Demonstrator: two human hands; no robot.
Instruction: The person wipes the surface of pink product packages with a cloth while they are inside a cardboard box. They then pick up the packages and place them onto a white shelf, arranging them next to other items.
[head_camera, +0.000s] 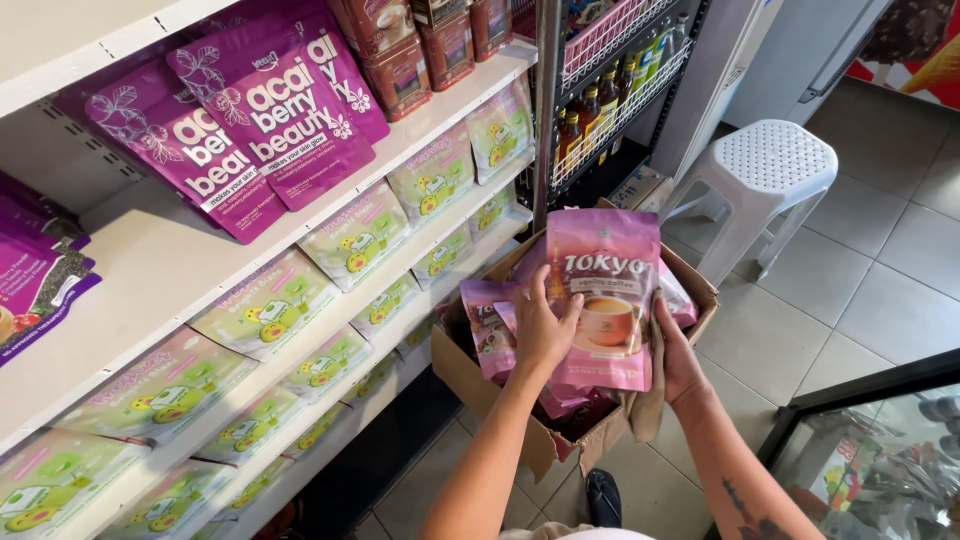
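I hold a pink stand-up pouch (604, 262) with a cup pictured on its front, upright above an open cardboard box (700, 292). My left hand (541, 330) grips the pouch's left edge and my right hand (678, 362) grips its right edge. More pink pouches (488, 330) of the same kind stand inside the box, just left of and below my hands.
White shelves (160, 262) on the left carry purple pouches (270, 100) above and pale green pouches (352, 240) on the lower rows. A wire rack with bottles (600, 110) stands behind the box. A white plastic stool (765, 170) sits on the tiled floor; a glass case (880, 450) is lower right.
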